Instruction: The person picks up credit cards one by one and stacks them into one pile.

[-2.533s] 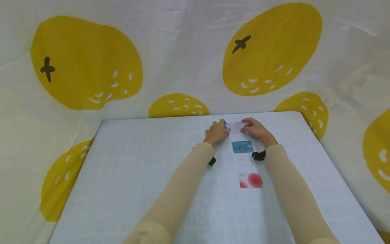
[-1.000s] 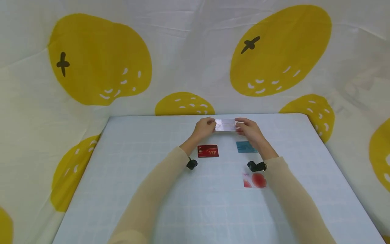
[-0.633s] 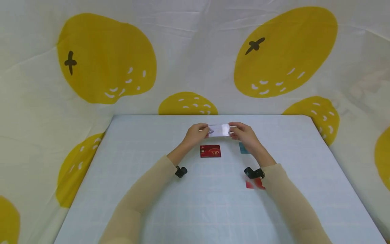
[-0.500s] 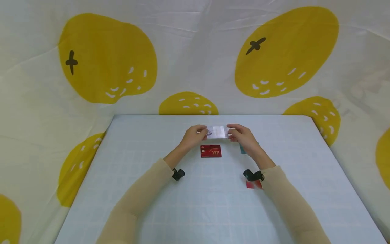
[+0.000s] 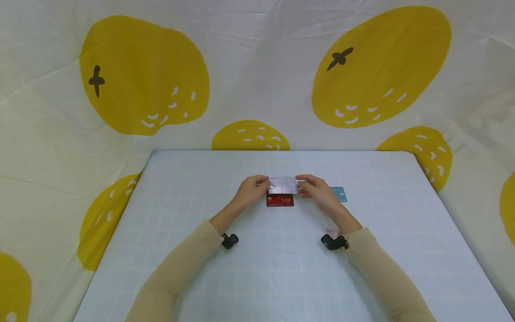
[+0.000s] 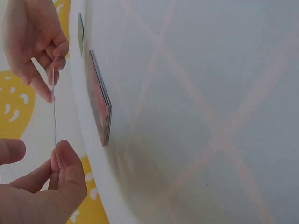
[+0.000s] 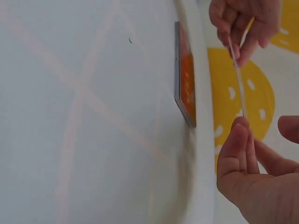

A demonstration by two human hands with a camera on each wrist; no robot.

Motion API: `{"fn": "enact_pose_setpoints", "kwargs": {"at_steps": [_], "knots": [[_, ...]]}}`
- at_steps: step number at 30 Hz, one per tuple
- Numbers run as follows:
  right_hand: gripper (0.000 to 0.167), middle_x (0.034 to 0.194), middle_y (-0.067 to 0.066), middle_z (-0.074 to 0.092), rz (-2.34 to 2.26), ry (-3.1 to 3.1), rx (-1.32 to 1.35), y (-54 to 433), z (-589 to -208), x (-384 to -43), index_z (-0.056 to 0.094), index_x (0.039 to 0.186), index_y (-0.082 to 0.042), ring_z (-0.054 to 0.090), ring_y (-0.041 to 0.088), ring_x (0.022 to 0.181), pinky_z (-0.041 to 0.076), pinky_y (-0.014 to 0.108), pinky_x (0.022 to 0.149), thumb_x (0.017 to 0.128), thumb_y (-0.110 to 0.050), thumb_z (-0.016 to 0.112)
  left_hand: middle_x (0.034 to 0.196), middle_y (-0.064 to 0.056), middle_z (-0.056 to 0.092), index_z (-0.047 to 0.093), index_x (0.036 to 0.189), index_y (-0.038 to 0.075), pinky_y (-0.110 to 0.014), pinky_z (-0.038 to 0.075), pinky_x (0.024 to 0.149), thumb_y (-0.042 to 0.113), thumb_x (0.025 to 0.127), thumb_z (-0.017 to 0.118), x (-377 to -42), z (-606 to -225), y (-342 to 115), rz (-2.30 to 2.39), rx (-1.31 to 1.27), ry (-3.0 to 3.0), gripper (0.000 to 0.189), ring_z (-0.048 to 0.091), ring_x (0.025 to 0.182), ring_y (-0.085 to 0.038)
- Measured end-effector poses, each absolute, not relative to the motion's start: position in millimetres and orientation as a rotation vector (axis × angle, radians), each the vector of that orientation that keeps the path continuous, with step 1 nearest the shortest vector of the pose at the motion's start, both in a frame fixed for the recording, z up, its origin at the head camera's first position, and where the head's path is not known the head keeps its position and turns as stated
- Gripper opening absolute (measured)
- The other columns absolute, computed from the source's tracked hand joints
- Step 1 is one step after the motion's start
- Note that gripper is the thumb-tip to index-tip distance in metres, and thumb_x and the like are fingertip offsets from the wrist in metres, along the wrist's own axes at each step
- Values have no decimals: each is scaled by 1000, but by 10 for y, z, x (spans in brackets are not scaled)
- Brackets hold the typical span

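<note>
A pale, whitish plastic card is held up off the table between both hands. My left hand pinches its left end between thumb and fingers, and my right hand pinches its right end. Seen edge-on in the left wrist view, the card is a thin line. Below it lies a red VIP card, its upper part covered by the pale card in the head view. In the wrist views this red card tops a small stack of cards lying flat on the table.
A teal card lies on the table right of the stack, partly behind my right hand. A white-and-red card is mostly hidden under the right wrist's camera. White tablecloth covers the table, with a lemon-print curtain behind.
Both hands first held the pale card near the back, above the red card. They have lifted it, shifted left and brought it nearer, over the red VIP card. The table cards stay put.
</note>
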State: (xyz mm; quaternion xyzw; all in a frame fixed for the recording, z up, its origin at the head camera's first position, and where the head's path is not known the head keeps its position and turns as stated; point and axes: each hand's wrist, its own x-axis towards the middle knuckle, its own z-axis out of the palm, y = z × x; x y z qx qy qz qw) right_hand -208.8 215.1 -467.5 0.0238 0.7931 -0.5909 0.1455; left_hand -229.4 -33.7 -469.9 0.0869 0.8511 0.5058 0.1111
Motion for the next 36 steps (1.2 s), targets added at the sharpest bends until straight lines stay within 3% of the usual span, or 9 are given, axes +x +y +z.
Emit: {"fn": "enact_pose_setpoints", "kwargs": {"at_steps": [10, 36], "knots": [[41, 110, 15, 67, -1675, 2254, 108, 2117, -4849, -2038, 58, 138, -9, 60, 29, 96, 51, 35, 84, 101, -29, 58, 122, -5, 68, 67, 128, 6, -42, 47, 99, 34, 101, 56, -2226, -4829, -409, 1354, 275, 2514, 41, 60, 114, -21], [41, 119, 13, 63, -1551, 2305, 57, 2063, -4887, -1982, 57, 138, -8, 56, 28, 106, 47, 40, 94, 103, -31, 55, 128, -9, 65, 67, 128, 3, -43, 44, 104, 31, 103, 55, -2173, -4915, -391, 1253, 284, 2549, 40, 56, 125, -25]]}}
